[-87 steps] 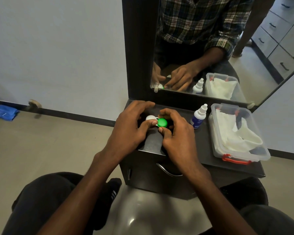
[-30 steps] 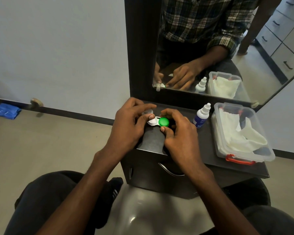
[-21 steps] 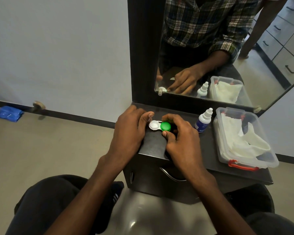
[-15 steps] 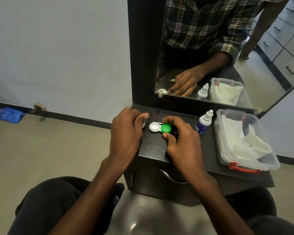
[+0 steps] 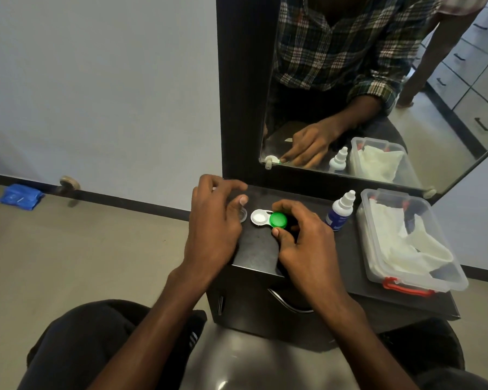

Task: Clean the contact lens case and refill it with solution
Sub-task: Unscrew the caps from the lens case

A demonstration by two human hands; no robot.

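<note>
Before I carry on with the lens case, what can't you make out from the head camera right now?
- Open well of the lens case: too small to tell if liquid is inside.
- Loose cap: mostly hidden under the left hand.
- Green cap: right hand pinches it; tightness unreadable.
- Solution bottle: label blurred.
- Container: contents beneath the cloths hidden.

I count one contact lens case with one green cap on and one clear cap off. There is one solution bottle, one plastic box and one mirror. My two hands, left hand and right hand, are here.
</note>
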